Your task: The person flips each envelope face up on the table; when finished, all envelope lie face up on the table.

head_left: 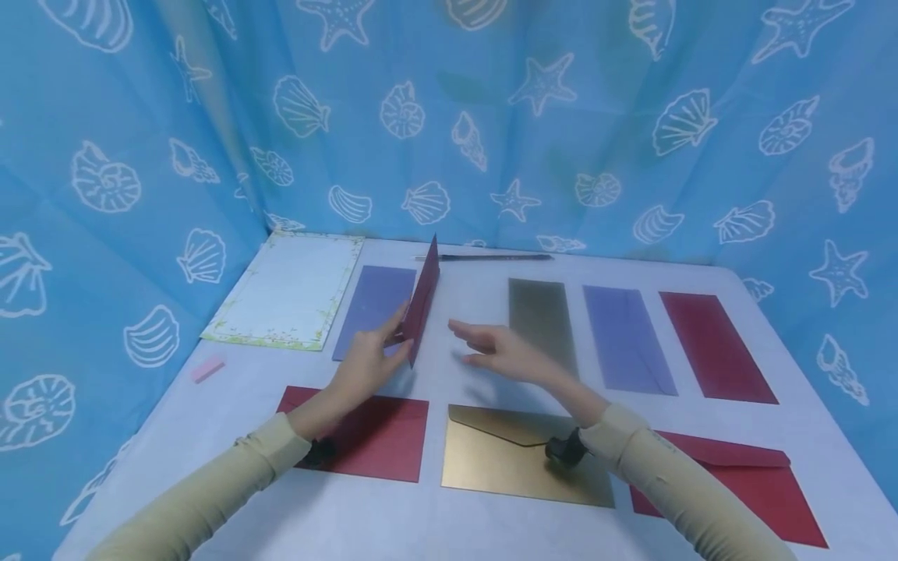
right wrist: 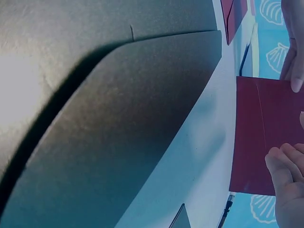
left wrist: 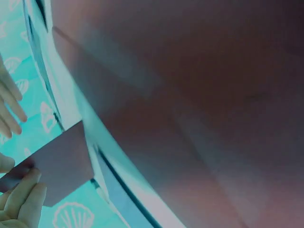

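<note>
A dark red envelope (head_left: 423, 308) stands on edge above the table, pinched between the thumb and fingers of my left hand (head_left: 366, 365). My right hand (head_left: 500, 351) hovers to the right of it, fingers extended and apart from the envelope. In the right wrist view the broad face of that red envelope (right wrist: 249, 137) shows a fold line, with the right hand (right wrist: 287, 178) in front of it. The left wrist view catches the held envelope (left wrist: 64, 164) at lower left. Behind it lies a purple envelope (head_left: 382, 292), partly covered.
Further right lie a dark gold envelope (head_left: 540, 312), a purple one (head_left: 627, 335) and a red one (head_left: 719, 347). Along the front are red (head_left: 393, 436), gold (head_left: 491, 456) and red (head_left: 765, 491) envelopes. Bordered paper (head_left: 284, 288), a pink eraser (head_left: 208, 369) and a thin dark pen-like stick (head_left: 491, 257) lie around.
</note>
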The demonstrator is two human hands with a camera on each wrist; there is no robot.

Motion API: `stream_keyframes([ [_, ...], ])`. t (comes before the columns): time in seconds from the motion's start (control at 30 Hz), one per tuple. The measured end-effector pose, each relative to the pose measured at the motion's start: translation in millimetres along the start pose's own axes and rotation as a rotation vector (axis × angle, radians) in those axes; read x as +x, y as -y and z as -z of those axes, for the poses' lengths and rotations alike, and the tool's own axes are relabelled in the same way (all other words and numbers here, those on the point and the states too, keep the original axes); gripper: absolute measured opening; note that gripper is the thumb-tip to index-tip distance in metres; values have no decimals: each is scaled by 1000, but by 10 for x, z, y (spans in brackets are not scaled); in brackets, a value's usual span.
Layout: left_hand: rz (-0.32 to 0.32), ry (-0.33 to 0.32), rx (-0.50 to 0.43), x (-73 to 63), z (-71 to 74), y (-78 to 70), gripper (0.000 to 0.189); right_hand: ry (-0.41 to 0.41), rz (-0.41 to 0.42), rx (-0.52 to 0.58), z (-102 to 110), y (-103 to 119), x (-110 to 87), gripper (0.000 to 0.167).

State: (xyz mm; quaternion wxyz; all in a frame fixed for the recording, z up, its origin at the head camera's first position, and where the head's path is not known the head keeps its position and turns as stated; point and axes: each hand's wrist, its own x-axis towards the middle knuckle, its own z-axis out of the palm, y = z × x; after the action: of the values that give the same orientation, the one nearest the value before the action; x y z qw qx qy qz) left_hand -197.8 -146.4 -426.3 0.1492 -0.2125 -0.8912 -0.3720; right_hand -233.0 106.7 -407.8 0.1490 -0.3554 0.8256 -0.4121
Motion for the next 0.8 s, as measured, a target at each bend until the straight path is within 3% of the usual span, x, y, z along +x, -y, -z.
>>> stream_keyframes([
  [0.3, 73, -62, -160, 20, 119, 19, 60, -18, -16, -7, 14, -21, -58, 60],
  [0.4, 79, -64, -165, -1, 105, 50, 59, -29, -37, -13, 18, -27, -81, 59],
  [0.53, 87, -35, -135, -29, 53, 58, 62, -19, -78, -27, 9, -9, -101, 58],
  [0.8, 157, 66, -174, -36, -23, 46, 66, 8, -140, -50, -42, -40, -68, 59],
])
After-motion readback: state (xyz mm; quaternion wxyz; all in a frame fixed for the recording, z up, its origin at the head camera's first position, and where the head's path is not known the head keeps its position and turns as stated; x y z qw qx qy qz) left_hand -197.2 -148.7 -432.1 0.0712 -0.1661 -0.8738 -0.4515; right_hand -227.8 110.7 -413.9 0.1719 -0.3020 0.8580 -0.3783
